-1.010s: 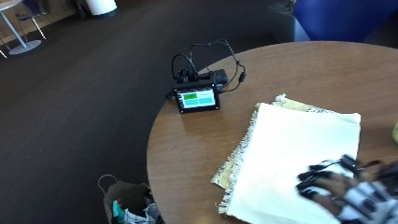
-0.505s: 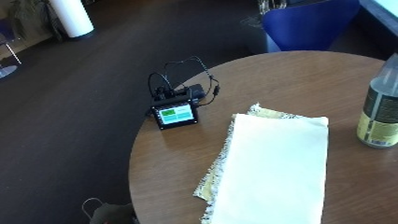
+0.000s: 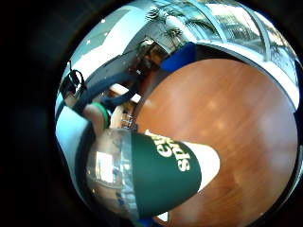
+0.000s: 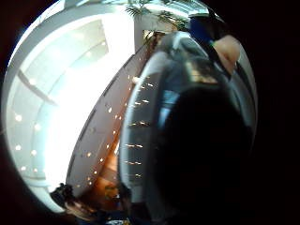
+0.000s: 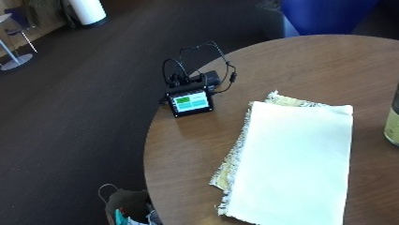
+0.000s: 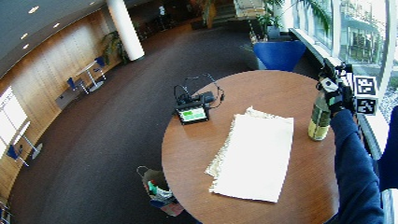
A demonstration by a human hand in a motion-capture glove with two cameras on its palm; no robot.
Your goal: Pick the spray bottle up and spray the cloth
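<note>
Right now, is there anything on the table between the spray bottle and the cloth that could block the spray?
Nothing visible. The spray bottle stands on the table with the gloved right hand at its top; only bare wood separates it from the cloth.

right hand (image 6: 336, 95): black glove (straps at the palm) | sleeve (image 6: 351, 163): dark blue, long

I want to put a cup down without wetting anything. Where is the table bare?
Bare wood lies on the round table beyond the cloth, between the small screen device and the spray bottle. Another strip runs between device and cloth. It is crowded by the bottle, where the gloved right hand reaches.
</note>
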